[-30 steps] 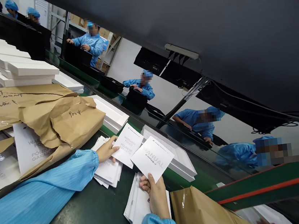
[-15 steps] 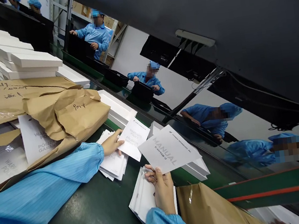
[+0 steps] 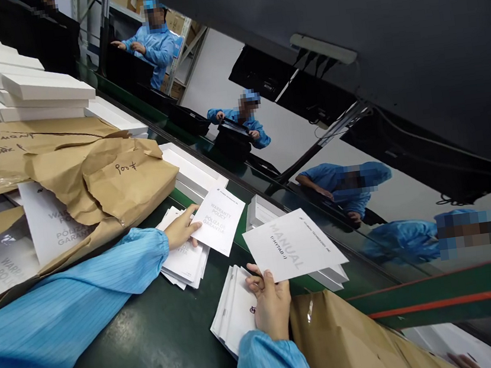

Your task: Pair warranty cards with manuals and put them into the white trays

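Observation:
My left hand (image 3: 182, 229) pinches a white warranty policy leaflet (image 3: 219, 220) at its left edge, held over a loose pile of matching leaflets (image 3: 186, 266) on the green table. In my right hand (image 3: 271, 300) is a white manual (image 3: 295, 243), gripped by its lower edge between thumb and fingers. Below that hand lies a stack of white booklets (image 3: 230, 317). Behind the manual, partly hidden by it, an open white box (image 3: 258, 211) stands near the belt; another open white box (image 3: 192, 169) is farther left.
Torn brown paper packages (image 3: 137, 176) with leaflets inside lie at the left, a brown package (image 3: 335, 334) at the lower right. White boxes (image 3: 46, 92) are piled at the upper left. Several co-workers in blue sit along the far side. A dark panel (image 3: 387, 23) hangs overhead.
The manual in my right hand has shifted slightly right, uncovering a little more of the booklets below. My left hand keeps the leaflet almost in place. The whole view has tilted a little.

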Demonstrator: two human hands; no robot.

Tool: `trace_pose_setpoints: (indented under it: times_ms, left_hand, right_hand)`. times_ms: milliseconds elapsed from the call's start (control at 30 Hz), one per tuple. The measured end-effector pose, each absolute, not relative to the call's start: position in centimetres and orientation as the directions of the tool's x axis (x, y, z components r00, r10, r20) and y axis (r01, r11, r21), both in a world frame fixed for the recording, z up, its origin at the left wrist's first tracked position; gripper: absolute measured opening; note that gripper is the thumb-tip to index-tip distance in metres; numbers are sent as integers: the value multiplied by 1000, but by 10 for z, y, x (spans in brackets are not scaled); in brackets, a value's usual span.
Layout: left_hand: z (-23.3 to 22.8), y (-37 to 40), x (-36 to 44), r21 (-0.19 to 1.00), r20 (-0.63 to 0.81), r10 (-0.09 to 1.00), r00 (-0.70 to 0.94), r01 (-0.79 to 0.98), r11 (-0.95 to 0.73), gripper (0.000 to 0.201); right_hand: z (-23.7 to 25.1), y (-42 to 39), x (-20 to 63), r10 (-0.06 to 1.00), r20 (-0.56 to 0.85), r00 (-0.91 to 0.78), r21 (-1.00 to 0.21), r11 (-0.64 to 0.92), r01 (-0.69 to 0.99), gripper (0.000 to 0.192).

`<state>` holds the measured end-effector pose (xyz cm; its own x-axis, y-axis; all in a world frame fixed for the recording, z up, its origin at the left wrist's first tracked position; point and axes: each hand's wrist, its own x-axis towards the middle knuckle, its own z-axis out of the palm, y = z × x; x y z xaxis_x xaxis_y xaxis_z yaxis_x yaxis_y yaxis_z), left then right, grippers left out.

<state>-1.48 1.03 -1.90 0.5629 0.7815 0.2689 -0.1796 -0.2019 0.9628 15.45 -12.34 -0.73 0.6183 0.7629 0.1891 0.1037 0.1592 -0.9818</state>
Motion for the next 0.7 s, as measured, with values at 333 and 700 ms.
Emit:
trace_pose_setpoints:
  times_ms: [333,700]
  left_hand:
    - [-19,11,-15,965,261,789,557,-173,-197,33]
    - [-23,13,-14,962,271,803,530,-138,-234,34]
  right_hand:
    - [-8,-122,160,844,205,496,-979,187,85,16]
    - [-10,-120,152,812,213,544,-977,157,148,29]
